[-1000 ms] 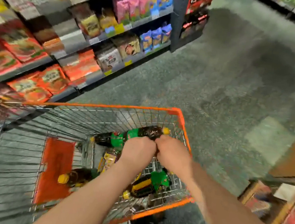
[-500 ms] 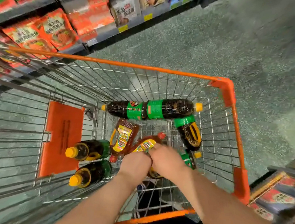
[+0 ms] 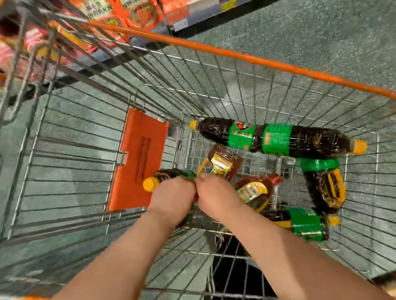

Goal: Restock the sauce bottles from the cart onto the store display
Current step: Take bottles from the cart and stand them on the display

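Both hands low in centre of frame, inside orange-rimmed wire cart (image 3: 251, 58). Left hand (image 3: 174, 200) curls round dark sauce bottle with yellow cap (image 3: 164, 177). Right hand (image 3: 216, 197) beside it, fingers bent; what it holds, cannot tell. Other bottles lie loose right of hands. Risk, as I judge: one-hand grip near neck may slip, bottle drops on wire floor

Dark sauce bottles with yellow caps: five – top pair (image 3: 240, 135) and (image 3: 311, 143), right (image 3: 323, 186), lower right (image 3: 304, 223), under the hands (image 3: 164, 175)
Red-capped bottles: one (image 3: 256, 191)
Sauce pouches: one (image 3: 222, 163)
Carts: one (image 3: 251, 59)
Hands: two, left (image 3: 171, 201), right (image 3: 216, 196)
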Available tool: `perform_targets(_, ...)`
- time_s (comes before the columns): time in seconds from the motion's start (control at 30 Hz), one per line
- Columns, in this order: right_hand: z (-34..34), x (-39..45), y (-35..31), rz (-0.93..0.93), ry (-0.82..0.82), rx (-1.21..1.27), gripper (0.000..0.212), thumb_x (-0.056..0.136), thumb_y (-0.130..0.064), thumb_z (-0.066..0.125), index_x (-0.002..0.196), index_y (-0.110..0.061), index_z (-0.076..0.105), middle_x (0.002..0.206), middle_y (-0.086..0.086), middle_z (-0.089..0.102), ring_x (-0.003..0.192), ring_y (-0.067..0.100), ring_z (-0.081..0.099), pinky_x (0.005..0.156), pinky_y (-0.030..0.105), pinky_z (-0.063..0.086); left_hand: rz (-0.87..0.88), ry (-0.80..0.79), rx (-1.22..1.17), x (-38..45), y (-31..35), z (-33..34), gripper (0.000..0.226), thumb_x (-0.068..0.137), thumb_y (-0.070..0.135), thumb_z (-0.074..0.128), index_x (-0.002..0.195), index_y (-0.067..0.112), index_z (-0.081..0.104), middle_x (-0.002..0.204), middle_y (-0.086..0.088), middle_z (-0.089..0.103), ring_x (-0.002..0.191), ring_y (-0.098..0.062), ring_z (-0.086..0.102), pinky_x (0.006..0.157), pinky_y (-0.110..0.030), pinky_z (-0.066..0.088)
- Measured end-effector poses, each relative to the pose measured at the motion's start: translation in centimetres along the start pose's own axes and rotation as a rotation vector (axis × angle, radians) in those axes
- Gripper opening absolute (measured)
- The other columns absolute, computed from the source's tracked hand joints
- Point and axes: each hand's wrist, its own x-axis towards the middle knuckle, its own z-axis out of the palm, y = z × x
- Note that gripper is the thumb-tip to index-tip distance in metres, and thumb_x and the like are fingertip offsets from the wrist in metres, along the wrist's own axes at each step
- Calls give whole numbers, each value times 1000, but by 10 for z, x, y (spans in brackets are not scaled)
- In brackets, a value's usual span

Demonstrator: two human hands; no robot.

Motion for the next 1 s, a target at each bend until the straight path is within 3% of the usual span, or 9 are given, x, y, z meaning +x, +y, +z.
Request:
perform_targets(0.13, 7, 17, -18, -60, 25, -21, 19, 89, -8, 51, 104, -2, 61, 103, 11, 57, 96, 32, 59, 70, 37, 45, -158, 81, -92, -1, -30, -2, 21, 88, 1, 47, 98, 7, 65, 100, -11, 66, 92, -32, 66, 71, -37, 50)
perform_targets(0.3, 19, 33, -36, -64, 23, -54, 23, 93, -20, 55, 108, -5, 64, 107, 10, 56, 98, 32, 59, 68, 35, 44, -268, 119, -109, -2, -44, 3, 22, 86, -1, 49, 96, 7, 67, 100, -11, 62, 89, -30, 64, 64, -32, 43)
perform_targets(0.4, 26, 41, -45, -15, 5, -21, 20, 92, -20, 56, 104, -8, 67, 102, 9, 56, 94, 33, 61, 67, 35, 44, -314, 126, -121, -1, -50, 8, 25, 86, -2, 47, 98, 7, 67, 102, -13, 61, 93, -33, 60, 66, -35, 44)
perform_targets(0.53, 34, 47, -53, 11, -21, -24, 19, 92, -17, 57, 102, -7, 68, 100, 11, 58, 92, 34, 62, 67, 37, 48, -444, 17, -177, 2, -58, 17, 26, 92, 2, 47, 107, 6, 67, 109, -15, 64, 99, -35, 63, 72, -37, 48)
perform_targets(0.77, 54, 49, -54, 136, -20, 63, 25, 95, -20, 48, 90, -8, 70, 92, 12, 63, 84, 34, 65, 59, 32, 43, -428, -45, -220, 6, -52, 21, 34, 92, -5, 39, 114, 1, 63, 113, -18, 64, 98, -35, 64, 70, -35, 45)
perform_targets(1.0, 56, 42, -51, 277, -21, 243, 24, 90, -20, 51, 84, -6, 69, 90, 15, 66, 84, 36, 65, 63, 33, 49, -419, -63, -238, 7, -41, 12, 31, 91, -2, 45, 119, -2, 59, 119, -21, 59, 105, -37, 61, 77, -36, 47)
